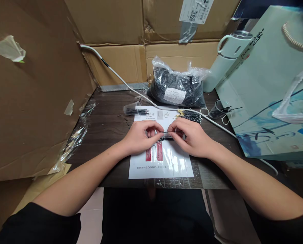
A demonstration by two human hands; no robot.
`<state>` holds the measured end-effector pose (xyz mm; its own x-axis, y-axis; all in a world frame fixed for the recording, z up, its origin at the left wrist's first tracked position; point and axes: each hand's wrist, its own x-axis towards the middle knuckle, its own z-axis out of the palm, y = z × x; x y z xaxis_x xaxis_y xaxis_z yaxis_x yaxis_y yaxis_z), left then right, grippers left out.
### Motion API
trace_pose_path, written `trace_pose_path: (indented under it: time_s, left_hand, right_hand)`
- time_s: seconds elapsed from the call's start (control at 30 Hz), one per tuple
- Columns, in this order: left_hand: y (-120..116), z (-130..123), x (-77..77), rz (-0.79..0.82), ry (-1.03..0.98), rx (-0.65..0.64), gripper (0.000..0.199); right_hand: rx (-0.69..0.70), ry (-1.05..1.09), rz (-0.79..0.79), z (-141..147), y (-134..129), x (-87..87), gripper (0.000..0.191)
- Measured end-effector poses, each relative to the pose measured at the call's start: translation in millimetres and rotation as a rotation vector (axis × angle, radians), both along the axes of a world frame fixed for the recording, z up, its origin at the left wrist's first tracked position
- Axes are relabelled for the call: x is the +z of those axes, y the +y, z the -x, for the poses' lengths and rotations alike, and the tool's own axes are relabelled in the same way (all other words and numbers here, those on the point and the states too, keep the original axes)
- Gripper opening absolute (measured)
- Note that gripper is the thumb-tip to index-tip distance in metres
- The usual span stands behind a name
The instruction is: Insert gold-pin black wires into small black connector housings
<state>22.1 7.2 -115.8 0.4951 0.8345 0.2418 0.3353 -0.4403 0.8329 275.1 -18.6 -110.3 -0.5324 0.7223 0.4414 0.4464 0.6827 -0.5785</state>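
My left hand [145, 136] and my right hand [190, 137] meet over a printed white sheet [161, 171], thumbs and forefingers pinched. Between them runs a thin black wire [166, 132], gripped at both sides. Just beneath it, more thin black pieces [167, 138] lie on the sheet, partly covered by my fingers. Beyond my right hand rests a bundle of black wires with yellow tips [189, 116]. At the sheet's upper left, a clear cup [131, 108] lies on its side with black pieces sticking out of it.
A clear bag of black parts [178, 88] sits at the back, beside a pale bottle [221, 62]. A white cable [126, 82] crosses the table. Another clear cup [215, 110] holds black pieces. Cardboard [34, 91] walls the left; a large paper bag [263, 91] stands right.
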Motion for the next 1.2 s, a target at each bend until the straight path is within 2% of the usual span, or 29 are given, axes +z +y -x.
trace_pose_path:
  time_s: [0.63, 1.2]
  left_hand:
    - [4.0, 3.9, 1.0, -0.024, 0.017, 0.042, 0.011]
    - [2.9, 3.2, 2.0, -0.015, -0.018, 0.025, 0.01]
  right_hand:
    - [-0.043, -0.016, -0.006, -7.2, 3.8, 2.7, 0.007]
    - [-0.042, -0.013, -0.009, -6.7, 3.7, 4.0, 0.007]
